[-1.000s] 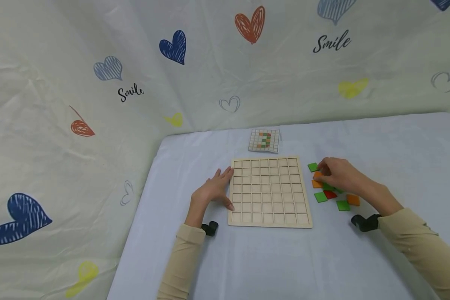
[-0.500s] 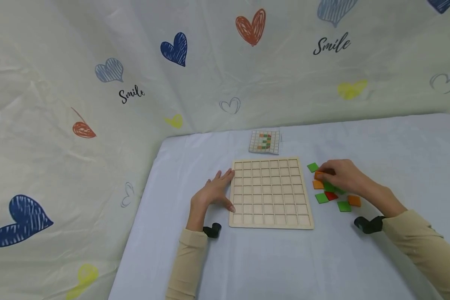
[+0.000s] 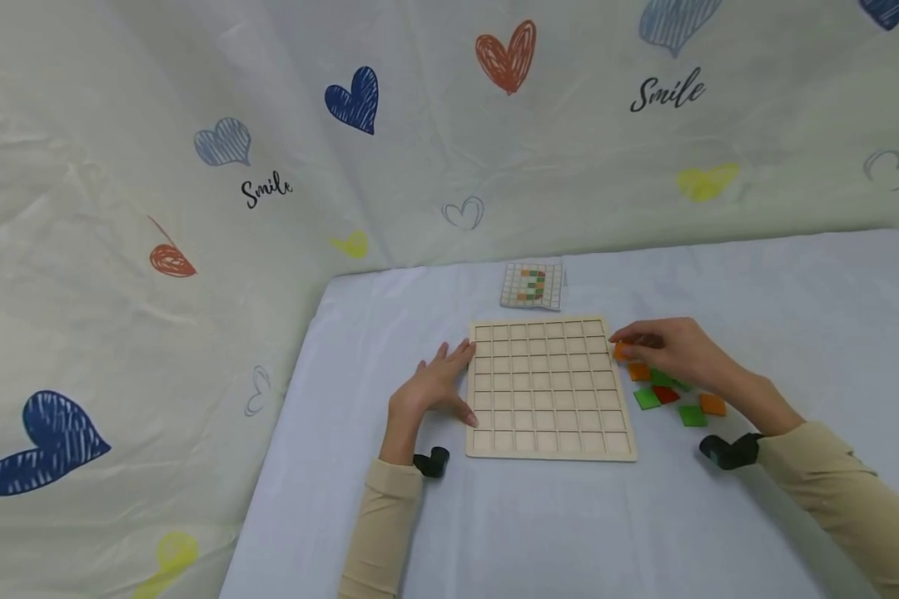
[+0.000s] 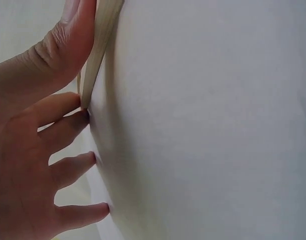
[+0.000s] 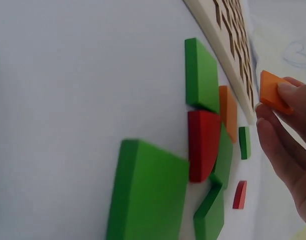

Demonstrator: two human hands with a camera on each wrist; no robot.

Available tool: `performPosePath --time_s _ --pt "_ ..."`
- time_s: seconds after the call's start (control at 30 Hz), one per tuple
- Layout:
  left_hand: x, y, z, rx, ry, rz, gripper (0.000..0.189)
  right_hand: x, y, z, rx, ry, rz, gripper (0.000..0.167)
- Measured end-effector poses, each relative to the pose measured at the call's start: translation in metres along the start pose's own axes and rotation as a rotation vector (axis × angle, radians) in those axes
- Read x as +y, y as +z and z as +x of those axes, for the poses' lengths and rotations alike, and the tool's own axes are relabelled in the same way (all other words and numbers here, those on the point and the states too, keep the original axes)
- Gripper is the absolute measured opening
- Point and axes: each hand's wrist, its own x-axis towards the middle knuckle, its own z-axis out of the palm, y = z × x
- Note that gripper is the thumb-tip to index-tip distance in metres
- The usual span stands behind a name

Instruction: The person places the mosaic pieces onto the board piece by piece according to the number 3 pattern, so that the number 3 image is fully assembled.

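While the left hand [image 3: 433,386] rests with spread fingers at the left edge of the wooden board [image 3: 543,399], this board, immediately right of it, seems light and stiff, best steadied by its rim. Next, just beyond the board's right edge, the orange tile [image 5: 274,92] is pinched between thumb and fingers of the right hand [image 3: 673,346]; it looks hard, perhaps slippery, so opposite edges should hold best. Loose pieces [image 3: 647,398] lie under and near this grip.

A white table [image 3: 539,528] bears board [image 3: 551,389], card [image 3: 532,286], tiles [image 3: 666,394].
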Motion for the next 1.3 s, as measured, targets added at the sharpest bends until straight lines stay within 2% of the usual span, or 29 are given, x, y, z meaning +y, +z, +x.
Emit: performPosePath --time_s 0.3,0.77,1.0,1.3 --pt "0.003 0.0 0.0 -0.002 -0.03 0.016 0.131 -0.016 0.007 0.011 0.004 -0.027 0.045 0.023" --pt "0.003 0.001 0.001 0.002 -0.02 0.021 0.13 -0.034 0.023 0.028 -0.012 -0.007 0.135 0.029" --pt "0.002 0.002 0.003 0.002 -0.018 0.025 0.13 -0.039 0.03 0.032 -0.044 0.016 0.135 0.036" --pt "0.001 0.002 0.002 0.006 -0.018 0.019 0.129 -0.045 0.038 0.041 -0.03 -0.011 0.118 0.035"
